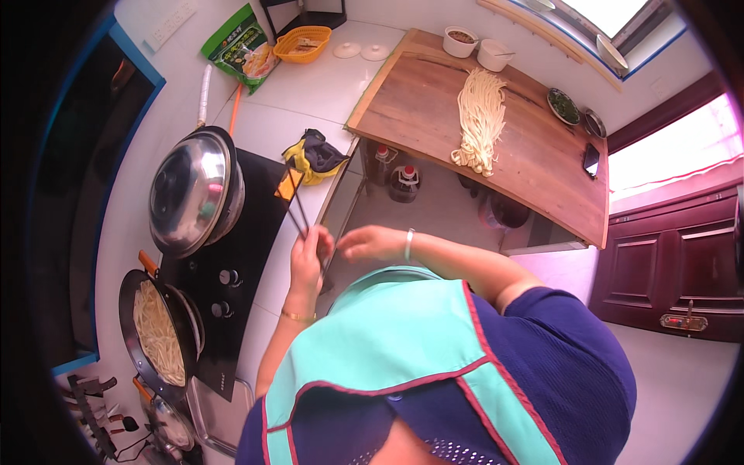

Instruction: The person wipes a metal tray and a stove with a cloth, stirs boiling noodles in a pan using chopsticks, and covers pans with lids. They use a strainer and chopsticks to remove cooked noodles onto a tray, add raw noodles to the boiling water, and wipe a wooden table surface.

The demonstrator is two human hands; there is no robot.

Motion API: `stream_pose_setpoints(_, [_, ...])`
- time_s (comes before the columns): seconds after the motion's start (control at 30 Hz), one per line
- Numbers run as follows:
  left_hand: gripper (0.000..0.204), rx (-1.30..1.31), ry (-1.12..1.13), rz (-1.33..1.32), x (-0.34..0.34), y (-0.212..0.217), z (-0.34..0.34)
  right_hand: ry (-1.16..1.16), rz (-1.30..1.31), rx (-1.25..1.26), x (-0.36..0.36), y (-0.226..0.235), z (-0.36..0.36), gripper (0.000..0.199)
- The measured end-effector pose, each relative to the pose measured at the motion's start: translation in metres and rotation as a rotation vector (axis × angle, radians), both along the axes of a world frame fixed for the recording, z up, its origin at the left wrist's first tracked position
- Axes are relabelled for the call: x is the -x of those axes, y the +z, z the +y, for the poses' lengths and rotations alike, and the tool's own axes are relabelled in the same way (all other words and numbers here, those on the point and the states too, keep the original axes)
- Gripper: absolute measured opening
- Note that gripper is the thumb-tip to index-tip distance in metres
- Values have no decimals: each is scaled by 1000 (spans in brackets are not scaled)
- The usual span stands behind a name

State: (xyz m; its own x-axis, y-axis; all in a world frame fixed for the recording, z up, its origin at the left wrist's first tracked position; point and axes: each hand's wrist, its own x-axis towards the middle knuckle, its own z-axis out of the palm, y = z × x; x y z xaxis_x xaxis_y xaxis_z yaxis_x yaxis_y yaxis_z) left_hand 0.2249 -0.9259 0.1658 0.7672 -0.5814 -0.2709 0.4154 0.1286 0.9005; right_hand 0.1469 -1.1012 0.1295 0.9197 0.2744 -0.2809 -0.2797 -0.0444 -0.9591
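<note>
My left hand (pixel 311 252) is closed around a pair of dark chopsticks (pixel 299 208), whose tips point up and away over the edge of the black cooktop (pixel 225 271). Just to its right is my right hand (pixel 369 243), holding nothing, its fingers stretched toward the left hand. On the near burner sits a black frying pan (pixel 183 325) with pale flat noodles (pixel 159 329) spread inside. A domed steel lid (pixel 187 190) covers the wok on the far burner. Beyond the chopsticks lies a dark and yellow cloth or mitt (pixel 314 157) on the white counter.
A wooden board (pixel 418 101) holds a bundle of long pale noodles (pixel 480 116), two white tubs, bowls with greens (pixel 563 106), and a phone (pixel 591 160). Under it stand red-capped bottles (pixel 404 184). A yellow basket (pixel 302 45) and green bag (pixel 242 50) are at the back left.
</note>
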Motion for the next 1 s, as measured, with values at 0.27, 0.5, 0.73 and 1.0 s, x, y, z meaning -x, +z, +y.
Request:
stream_pose_setpoints(0.27, [26, 145, -199, 352, -14, -20, -74, -230, 256, -321, 33, 31, -5, 31])
stream_pose_setpoints(0.5, [28, 95, -191, 308, -37, -37, -106, -213, 391, -289, 2, 26, -43, 17])
stream_pose_setpoints(0.73, [16, 16, 19, 162, -34, -26, -65, 202, 192, 149, -33, -8, -79, 20])
stream_pose_setpoints(1.0, [21, 209, 662, 399, 68, -26, 49, 289, 119, -157, -64, 15, -16, 23])
